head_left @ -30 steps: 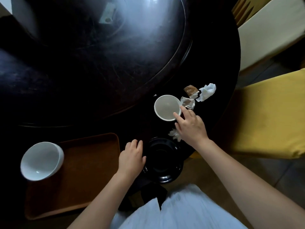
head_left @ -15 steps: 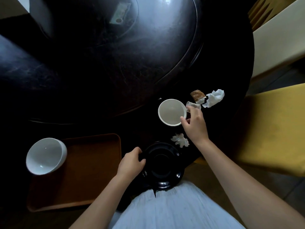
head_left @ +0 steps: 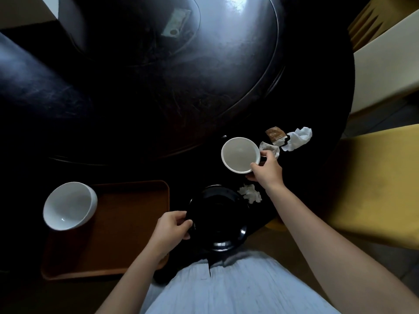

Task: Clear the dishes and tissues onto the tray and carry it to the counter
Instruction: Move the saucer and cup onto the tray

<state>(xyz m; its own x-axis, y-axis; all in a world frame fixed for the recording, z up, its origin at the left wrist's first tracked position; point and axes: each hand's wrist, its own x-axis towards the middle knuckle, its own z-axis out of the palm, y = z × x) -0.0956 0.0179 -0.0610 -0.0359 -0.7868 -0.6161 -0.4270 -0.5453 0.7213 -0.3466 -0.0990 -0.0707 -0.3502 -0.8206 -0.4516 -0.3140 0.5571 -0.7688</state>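
Observation:
My right hand (head_left: 266,169) grips the near right rim of a small white bowl (head_left: 239,154) on the dark round table. My left hand (head_left: 171,230) pinches the left rim of a black plate (head_left: 218,219) at the table's near edge. An orange-brown tray (head_left: 127,227) lies to the left, with a larger white bowl (head_left: 68,206) on its far left corner. A crumpled tissue (head_left: 250,193) sits between the plate and my right wrist. Another tissue (head_left: 271,148) touches the small bowl, a third (head_left: 298,138) lies further right, and a brown wrapper (head_left: 275,134) sits between them.
A raised dark turntable (head_left: 181,75) fills the table's centre, with a small card (head_left: 175,26) on it. A yellow cushioned chair (head_left: 371,184) stands on the right, and a cream chair seat (head_left: 385,62) is behind it. My light skirt fills the bottom of the view.
My right hand moved from above the near tissue to the small bowl and closed on its rim. My left hand curled from flat beside the plate to a pinch on its left rim.

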